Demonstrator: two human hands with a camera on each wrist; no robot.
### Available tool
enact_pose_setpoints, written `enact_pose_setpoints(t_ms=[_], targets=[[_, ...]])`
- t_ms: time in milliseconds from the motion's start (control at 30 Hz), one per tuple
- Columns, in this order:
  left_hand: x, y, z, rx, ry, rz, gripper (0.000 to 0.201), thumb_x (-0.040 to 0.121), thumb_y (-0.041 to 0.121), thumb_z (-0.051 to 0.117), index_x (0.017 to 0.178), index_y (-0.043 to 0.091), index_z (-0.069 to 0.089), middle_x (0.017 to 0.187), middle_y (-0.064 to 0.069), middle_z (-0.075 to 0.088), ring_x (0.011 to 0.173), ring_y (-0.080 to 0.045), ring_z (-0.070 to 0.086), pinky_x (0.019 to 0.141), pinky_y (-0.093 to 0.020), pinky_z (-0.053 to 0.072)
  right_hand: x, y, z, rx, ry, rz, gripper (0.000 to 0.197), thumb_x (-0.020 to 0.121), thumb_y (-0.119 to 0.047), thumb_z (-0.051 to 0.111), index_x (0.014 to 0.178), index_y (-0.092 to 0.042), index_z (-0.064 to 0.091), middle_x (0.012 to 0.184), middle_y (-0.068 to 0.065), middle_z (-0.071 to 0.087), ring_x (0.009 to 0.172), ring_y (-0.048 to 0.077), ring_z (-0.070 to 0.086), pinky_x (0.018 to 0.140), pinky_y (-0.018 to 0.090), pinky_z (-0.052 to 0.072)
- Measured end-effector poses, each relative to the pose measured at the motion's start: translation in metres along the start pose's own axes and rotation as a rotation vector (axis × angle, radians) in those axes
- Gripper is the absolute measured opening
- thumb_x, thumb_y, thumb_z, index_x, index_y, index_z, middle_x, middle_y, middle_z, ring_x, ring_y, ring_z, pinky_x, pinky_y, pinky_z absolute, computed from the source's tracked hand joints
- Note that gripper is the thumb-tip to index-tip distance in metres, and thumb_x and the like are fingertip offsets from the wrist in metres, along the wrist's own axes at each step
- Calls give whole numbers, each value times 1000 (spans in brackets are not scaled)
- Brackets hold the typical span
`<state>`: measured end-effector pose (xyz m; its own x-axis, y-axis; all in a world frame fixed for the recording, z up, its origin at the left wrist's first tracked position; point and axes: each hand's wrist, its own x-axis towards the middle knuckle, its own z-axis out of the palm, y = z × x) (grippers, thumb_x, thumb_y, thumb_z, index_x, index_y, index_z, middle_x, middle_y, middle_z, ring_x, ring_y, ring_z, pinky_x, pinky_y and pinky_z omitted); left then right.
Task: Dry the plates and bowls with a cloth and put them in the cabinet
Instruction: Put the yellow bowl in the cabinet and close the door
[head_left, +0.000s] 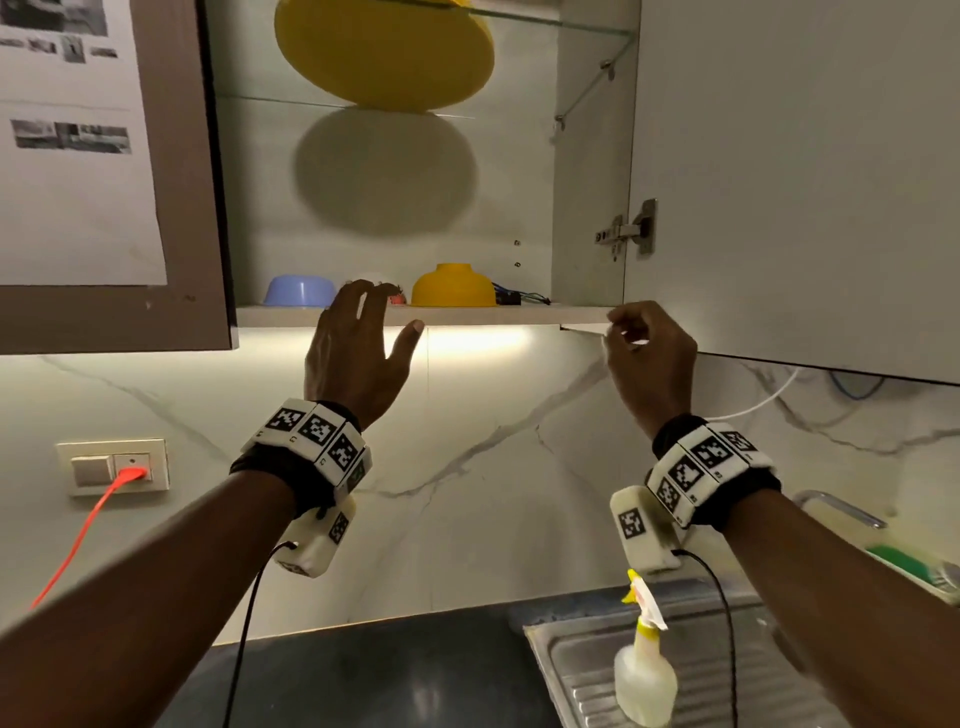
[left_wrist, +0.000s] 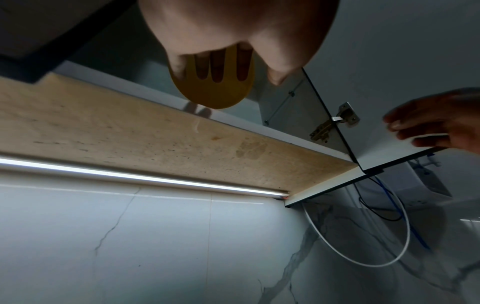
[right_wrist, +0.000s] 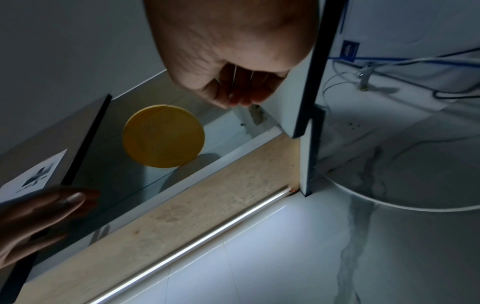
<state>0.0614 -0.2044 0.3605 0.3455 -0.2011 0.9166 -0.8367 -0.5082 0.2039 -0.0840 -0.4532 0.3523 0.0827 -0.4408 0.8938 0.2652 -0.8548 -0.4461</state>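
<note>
The wall cabinet stands open. A yellow plate (head_left: 384, 52) (left_wrist: 215, 92) (right_wrist: 163, 135) lies on its glass shelf. On the bottom shelf (head_left: 493, 314) a blue bowl (head_left: 300, 291) and a yellow bowl (head_left: 453, 286) sit upside down. My left hand (head_left: 387, 309) (left_wrist: 246, 74) is open and empty, fingers spread over the shelf's front edge between the two bowls. My right hand (head_left: 623, 327) (right_wrist: 241, 94) is curled at the lower edge of the open white cabinet door (head_left: 779, 182). No cloth is in view.
Loose wires (head_left: 519, 299) lie on the bottom shelf at the right. Below are a steel sink (head_left: 571, 665) with a spray bottle (head_left: 644, 675), a green sponge (head_left: 904, 564), and a wall socket (head_left: 119, 465) with an orange cable. Papers (head_left: 67, 156) hang on the left door.
</note>
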Motion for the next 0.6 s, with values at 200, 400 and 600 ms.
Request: enact_pose_setpoints(t_ms=[200,400,600], targets=[[-17,7,-29,-9,-39,-32,45,99,41,53,137,17,49,144,-7,46,127,-32,49,92,-46,46,-11,0,-63,-66,90,136,12,84,-1,62,94,-4,68,86,2,65,71,7,57,67,-1,38],[-41,18,-49,-45,-75,-98,42,99,41,53,132,15,52,140,-11,49,126,-34,48,91,-48,45,-32,-11,-117,-182,-97,425,22,82,-28,71,97,-12,73,92,4,69,91,18,61,84,15,44],[-59,35,-74,-15,-94,-101,38,98,38,55,128,15,54,135,-11,53,120,-36,50,87,-48,44,-16,-23,-171,531,179,766,74,70,-27,86,131,-8,48,107,2,66,91,9,65,77,23,53]])
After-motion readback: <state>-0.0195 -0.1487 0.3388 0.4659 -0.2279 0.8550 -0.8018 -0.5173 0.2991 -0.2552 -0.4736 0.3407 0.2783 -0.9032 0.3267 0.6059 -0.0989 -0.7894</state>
